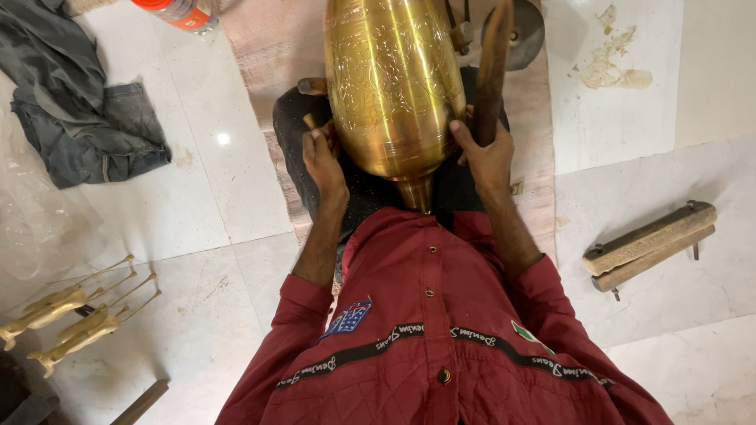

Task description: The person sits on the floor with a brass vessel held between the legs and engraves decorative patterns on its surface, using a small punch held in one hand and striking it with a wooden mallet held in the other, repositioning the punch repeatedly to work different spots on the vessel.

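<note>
Red quilted shirt [441,338] fills the bottom of the head view, nearest the lens, both sleeves running up toward 12 o'clock. At the end of them, the engraved brass vase [394,79] lies on the person's lap, its narrow neck pointing back at the body and its wide belly running out of frame at 12 o'clock.

Left hand [323,157]: fingers curled, pressed against the vase's flank at 9 o'clock, pinching a small tool [309,122] whose tip meets the brass. Right hand [487,157]: at 3 o'clock of the vase, thumb laid on the brass, fingers closed around a dark wooden stick [492,71] that stands up along the vase's right edge.

Under the vase, a dark cushion [293,142] on a pale mat [260,47]; the mat's left edge runs from 12 toward 7 o'clock. A round metal disc [526,31] sits at 1 o'clock, just beside the stick.

Outward, on the white tiled floor [213,197]:
- 10 o'clock: crumpled grey cloth [79,118], well apart from the mat edge; open tile between.
- 11 o'clock: bottle with an orange cap [177,12], cut by the frame edge.
- 8 o'clock: small brass cast pieces [71,315] in a loose group, with a wooden handle [142,403] nearer the bottom edge.
- 3 o'clock: wooden clamp blocks [650,245], well apart from the right arm; bare tile on all sides.
- 1 o'clock: yellowish stain [610,67] on the tile.
</note>
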A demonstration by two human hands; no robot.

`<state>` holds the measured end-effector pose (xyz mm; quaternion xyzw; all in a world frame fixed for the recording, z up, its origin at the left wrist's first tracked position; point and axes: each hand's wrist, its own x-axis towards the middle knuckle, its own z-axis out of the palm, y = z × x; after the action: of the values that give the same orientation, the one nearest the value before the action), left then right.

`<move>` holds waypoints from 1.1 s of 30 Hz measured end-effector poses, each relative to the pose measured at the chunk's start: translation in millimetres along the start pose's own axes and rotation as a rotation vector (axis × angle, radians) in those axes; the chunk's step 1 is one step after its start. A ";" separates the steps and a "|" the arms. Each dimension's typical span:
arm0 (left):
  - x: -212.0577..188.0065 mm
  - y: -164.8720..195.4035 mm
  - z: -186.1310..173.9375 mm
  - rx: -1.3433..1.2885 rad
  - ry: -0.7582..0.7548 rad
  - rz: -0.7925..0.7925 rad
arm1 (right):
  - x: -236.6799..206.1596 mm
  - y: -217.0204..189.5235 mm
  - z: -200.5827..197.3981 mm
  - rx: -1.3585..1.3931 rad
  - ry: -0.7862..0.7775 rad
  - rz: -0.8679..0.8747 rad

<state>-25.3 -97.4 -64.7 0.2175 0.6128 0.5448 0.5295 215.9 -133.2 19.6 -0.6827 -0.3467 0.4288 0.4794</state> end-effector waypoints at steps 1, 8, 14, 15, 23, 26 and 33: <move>1.0 -1.6 3.4 0.060 -0.018 0.045 | -1.6 -0.9 -0.5 -0.071 -0.007 0.012; -1.2 3.6 2.0 -0.149 -0.114 0.022 | 6.1 -5.8 -7.5 -0.200 -0.108 0.057; -20.0 13.2 -0.1 0.169 -0.118 0.211 | 26.0 -10.0 -15.7 -0.009 -0.230 0.128; -22.4 16.2 -1.0 0.303 -0.123 0.218 | 27.6 -11.6 -16.9 0.001 -0.257 0.133; -13.9 77.9 -1.7 0.541 -0.359 0.736 | -4.8 -5.1 -20.5 -0.040 -0.055 0.162; 8.4 105.3 9.0 0.737 -0.649 0.768 | -26.5 5.7 -29.6 -0.099 0.011 0.064; 56.4 115.0 102.0 0.687 -1.416 0.452 | -56.3 28.4 -47.6 -0.521 -0.103 -0.012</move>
<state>9.9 30.6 31.2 0.7783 0.2072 0.1538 0.5724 239.3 -208.5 15.0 -0.7583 -0.4735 0.3562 0.2718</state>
